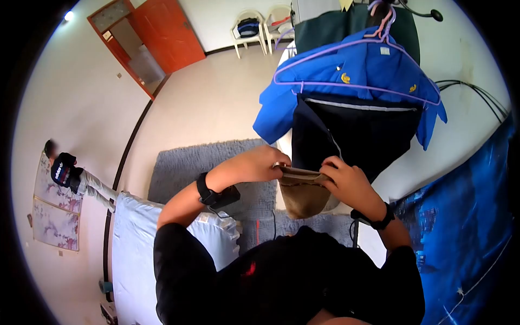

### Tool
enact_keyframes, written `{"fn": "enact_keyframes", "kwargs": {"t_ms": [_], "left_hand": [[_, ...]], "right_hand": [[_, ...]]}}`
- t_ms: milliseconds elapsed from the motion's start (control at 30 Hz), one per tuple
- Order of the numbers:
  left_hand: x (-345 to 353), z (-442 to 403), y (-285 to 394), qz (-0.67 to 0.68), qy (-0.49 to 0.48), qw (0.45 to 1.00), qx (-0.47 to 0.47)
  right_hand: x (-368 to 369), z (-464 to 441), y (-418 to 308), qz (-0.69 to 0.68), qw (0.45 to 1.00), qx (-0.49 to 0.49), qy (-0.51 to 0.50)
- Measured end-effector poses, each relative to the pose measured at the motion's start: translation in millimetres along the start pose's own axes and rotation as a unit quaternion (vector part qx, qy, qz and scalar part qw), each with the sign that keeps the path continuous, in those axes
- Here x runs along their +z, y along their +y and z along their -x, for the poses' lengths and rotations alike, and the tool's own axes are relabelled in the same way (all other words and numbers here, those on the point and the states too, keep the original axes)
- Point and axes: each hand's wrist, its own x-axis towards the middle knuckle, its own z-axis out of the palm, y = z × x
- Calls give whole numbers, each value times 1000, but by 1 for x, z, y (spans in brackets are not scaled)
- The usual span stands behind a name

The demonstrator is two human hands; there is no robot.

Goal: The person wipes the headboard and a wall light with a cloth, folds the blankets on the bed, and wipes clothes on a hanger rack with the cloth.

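Note:
Between my hands hangs a brown cloth item [303,196], its upper edge stretched out and partly open. My left hand [261,164] pinches the left end of that edge, and my right hand [346,181] grips the right end. Just beyond them, black trousers [368,127] hang below a blue garment [346,67] on a purple hanger [355,85]. The lower part of the brown item hangs loose in front of my chest.
A grey rug [187,168] covers the floor ahead. At left is a bed with a light blue cover [138,254]; a person [67,170] stands by the wall. Blue sheeting [460,216] is at right. White chairs [249,40] stand near an orange door [165,35].

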Motion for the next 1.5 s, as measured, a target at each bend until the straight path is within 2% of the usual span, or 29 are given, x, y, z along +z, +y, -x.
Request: {"fn": "enact_keyframes", "kwargs": {"t_ms": [33, 67, 100, 167, 200, 233, 267, 300, 333, 367, 433, 500, 567, 600, 633, 667, 700, 833, 967, 1033, 1100, 1233, 1300, 1367, 1400, 1500], "left_hand": [[-10, 1, 4, -8, 5, 1000, 2], [-20, 3, 11, 139, 105, 984, -26], [-27, 5, 17, 287, 200, 936, -53], [-51, -1, 14, 330, 395, 856, 50], [-61, -15, -2, 232, 492, 837, 60], [-68, -33, -24, 131, 578, 803, 65], [-70, -53, -43, 134, 567, 811, 53], [-66, -69, -51, 137, 557, 818, 40], [-62, -76, -41, 223, 489, 843, 1], [-54, -89, -55, 122, 536, 833, 54], [-49, -76, -36, 156, 540, 827, 20], [-23, -74, -12, 174, 545, 820, 0], [-7, -78, 5, 233, 525, 819, 18], [-14, -68, 16, 182, 515, 837, 18], [-18, -61, 27, 130, 501, 855, 19], [-16, -57, 29, 136, 496, 857, 11], [-15, -53, 30, 121, 492, 862, 30], [-10, -65, 22, 70, 518, 844, 121], [-9, -63, 21, 71, 497, 854, 135], [-7, -61, 28, -43, 512, 850, 116], [-3, -61, 27, -59, 517, 846, 115], [0, -61, 28, -54, 523, 842, 120], [2, -59, 30, -63, 515, 846, 126], [3, -55, 37, 130, 476, 868, 58], [8, -60, 26, 159, 478, 863, 37], [12, -58, 12, 276, 453, 846, 47]], "right_hand": [[-7, -9, 0, 5, 1000, -5, 7], [-14, -16, -2, -134, 988, 59, 52], [-18, -21, -2, -271, 950, 123, 92], [-38, -43, 2, -254, 938, 48, 230], [-40, -58, 9, -271, 913, 18, 306], [-47, -72, 11, -282, 900, -3, 332], [-47, -90, 9, -333, 870, -60, 359], [-39, -109, 23, -286, 868, -121, 386], [-38, -116, 25, -153, 897, -122, 395], [-37, -121, 26, -15, 908, -125, 401], [-17, -122, 31, 11, 949, -70, 308], [7, -113, 40, 167, 936, -52, 306], [8, -108, 35, 176, 918, -44, 353], [7, -108, 30, 172, 922, -41, 343], [5, -107, 31, 185, 939, -20, 288], [3, -110, 30, 197, 952, -1, 233], [-7, -118, 25, 205, 911, -105, 342], [-18, -115, 33, 165, 936, -136, 278], [-22, -108, 32, 120, 948, -142, 259], [-17, -99, 28, 115, 953, -125, 251], [-4, -91, 27, 117, 920, -123, 353], [21, -81, 20, 73, 871, -95, 476], [39, -73, 25, 37, 866, -76, 493], [54, -59, 29, -54, 870, -28, 490], [59, -48, 28, -74, 876, 21, 477], [65, -31, 23, -48, 872, 15, 487]]}}
